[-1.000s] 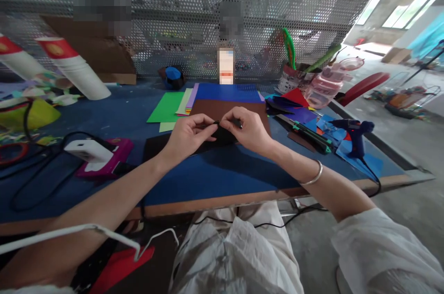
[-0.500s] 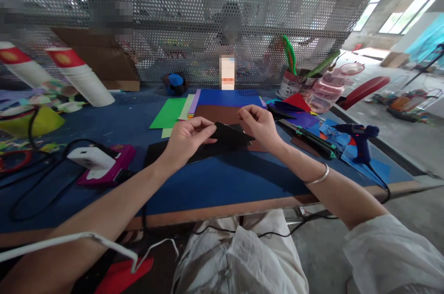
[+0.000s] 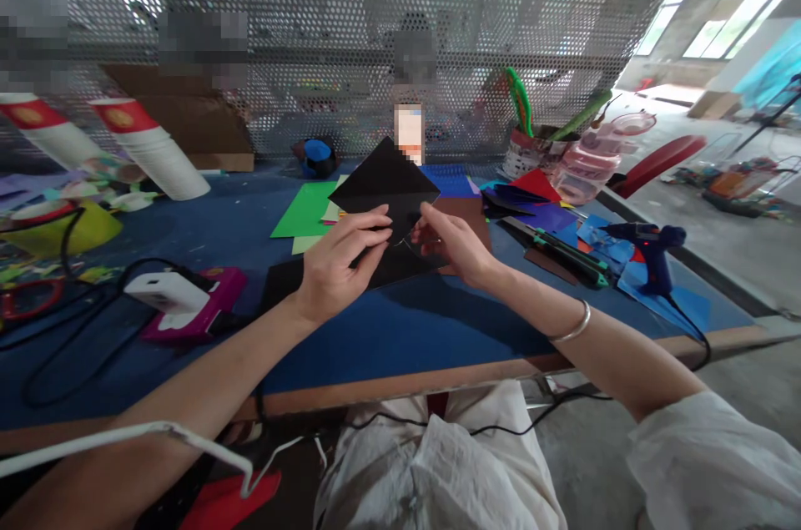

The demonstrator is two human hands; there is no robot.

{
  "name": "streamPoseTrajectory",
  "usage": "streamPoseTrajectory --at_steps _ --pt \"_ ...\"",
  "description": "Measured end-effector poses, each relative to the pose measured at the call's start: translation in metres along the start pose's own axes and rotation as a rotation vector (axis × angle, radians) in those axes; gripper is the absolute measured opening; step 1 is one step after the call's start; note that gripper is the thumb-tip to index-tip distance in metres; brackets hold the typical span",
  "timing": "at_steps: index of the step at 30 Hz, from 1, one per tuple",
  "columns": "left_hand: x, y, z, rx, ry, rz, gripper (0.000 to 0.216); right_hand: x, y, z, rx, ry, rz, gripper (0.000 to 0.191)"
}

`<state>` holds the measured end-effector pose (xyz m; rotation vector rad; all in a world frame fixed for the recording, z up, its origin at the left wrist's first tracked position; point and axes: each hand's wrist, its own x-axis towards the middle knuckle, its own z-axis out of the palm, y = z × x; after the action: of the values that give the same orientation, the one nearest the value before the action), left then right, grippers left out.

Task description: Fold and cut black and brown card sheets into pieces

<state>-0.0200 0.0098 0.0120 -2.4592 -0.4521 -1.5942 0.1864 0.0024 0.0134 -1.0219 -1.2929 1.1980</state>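
A square of black paper point(image 3: 386, 175) is held up on its corner above the table, with a crease running across its middle. My left hand point(image 3: 344, 254) is closed, pinching the paper's lower part between thumb and fingers. At the lower right edge, my right hand point(image 3: 455, 242) has its curled fingers and thumb closed on the sheet. Beneath them lies another black sheet point(image 3: 284, 280), next to brown paper point(image 3: 472, 217) and blue paper point(image 3: 447, 179). Green paper point(image 3: 300, 209) lies to the left of the stack.
On the right are a glue gun point(image 3: 654, 254), a box cutter point(image 3: 563, 254), blue paper scraps point(image 3: 663, 300) and a pink bottle point(image 3: 581, 167). A purple power strip point(image 3: 216, 309) with a white plug point(image 3: 166, 292) and paper cups point(image 3: 153, 154) stand left. A perforated metal screen point(image 3: 338, 37) rises behind.
The black paper, earlier folded into a flat triangle, is now opened out and tilted up into a creased square. My right hand has come down to its edge.
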Motion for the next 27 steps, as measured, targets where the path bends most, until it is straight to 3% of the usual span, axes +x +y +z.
streamPoseTrajectory --at_steps 4,12,17,20,22,24,27 --pt "-0.001 -0.004 0.0 0.044 -0.023 0.035 0.023 -0.011 -0.01 0.005 -0.079 -0.096 -0.023 0.045" --pt "-0.002 -0.006 0.0 0.092 -0.058 0.056 0.022 -0.009 -0.005 0.005 -0.146 -0.122 -0.096 0.044" --pt "0.001 -0.002 -0.006 0.126 -0.034 0.004 0.03 0.002 0.009 -0.004 -0.399 -0.073 -0.295 0.033" --pt "0.005 -0.008 -0.01 0.156 0.13 -0.175 0.061 0.005 0.011 -0.01 -0.567 -0.031 -0.421 0.016" --pt "0.006 -0.017 -0.009 0.045 0.136 -0.359 0.074 0.004 0.01 -0.011 -0.607 -0.043 -0.451 0.005" --pt "0.004 -0.025 -0.006 -0.124 0.01 -0.525 0.07 0.002 0.007 -0.011 -0.645 -0.064 -0.473 0.007" --pt "-0.002 -0.03 0.001 -0.29 -0.197 -0.677 0.036 0.001 0.006 -0.011 -0.715 -0.056 -0.504 0.012"
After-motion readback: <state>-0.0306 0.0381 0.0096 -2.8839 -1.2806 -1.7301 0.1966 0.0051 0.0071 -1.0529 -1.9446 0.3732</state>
